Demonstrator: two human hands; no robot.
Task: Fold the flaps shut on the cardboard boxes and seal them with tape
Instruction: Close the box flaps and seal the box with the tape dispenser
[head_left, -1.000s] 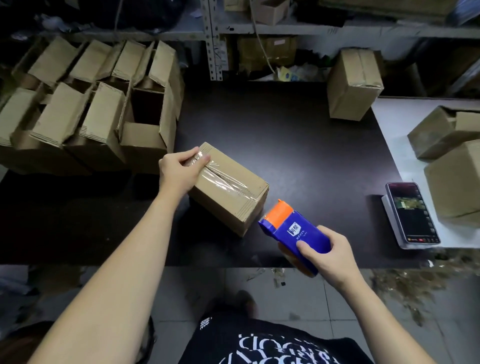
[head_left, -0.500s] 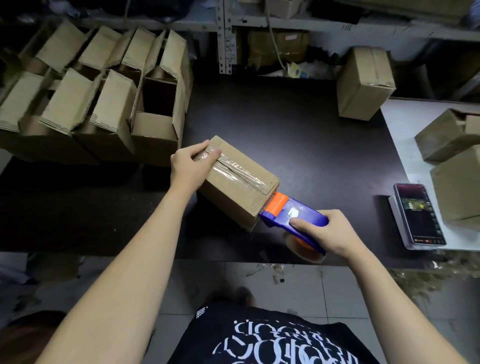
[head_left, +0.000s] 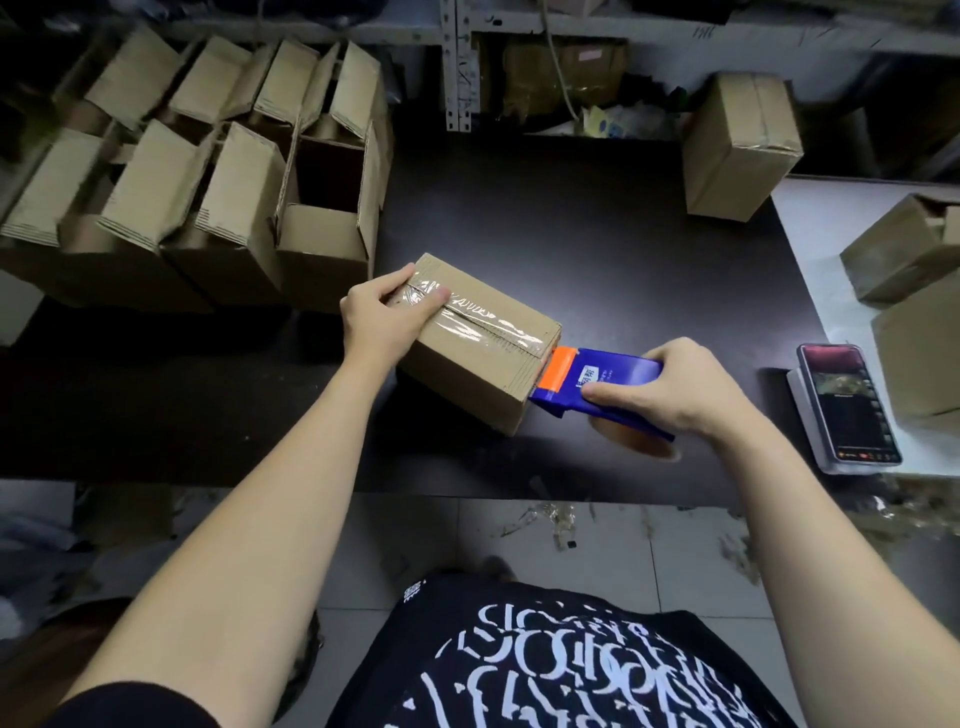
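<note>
I have the cardboard box (head_left: 483, 353) in the middle of the dark tabletop (head_left: 597, 249), lying at an angle with one end far-left and the other near-right. Its flaps are folded shut, and a strip of clear tape (head_left: 478, 317) runs along the top seam from end to end.

The left hand (head_left: 387, 317) grips the far-left end. Its fingers curl over the far edge and the thumb presses down on the tape there. The right hand (head_left: 670, 387) is wrapped round the blue tape dispenser (head_left: 597, 379), whose orange nose touches the near-right end of the box just at the top edge.

I judge this box nearly finished. The top seam is covered, and what remains is to carry the tape down over that end face, cut it and press it flat. I cannot see the underside, so I cannot say whether it is taped.

A good deal of the job is left. A cluster of open boxes (head_left: 208, 197) stands at the far left with flaps up, none of them taped. At the far right a sealed box (head_left: 737, 150) stands upright. More closed boxes (head_left: 904, 249) sit on the white tabletop (head_left: 810, 218) to the right, beside a phone (head_left: 844, 405). I cannot tell whether those are taped.
</note>
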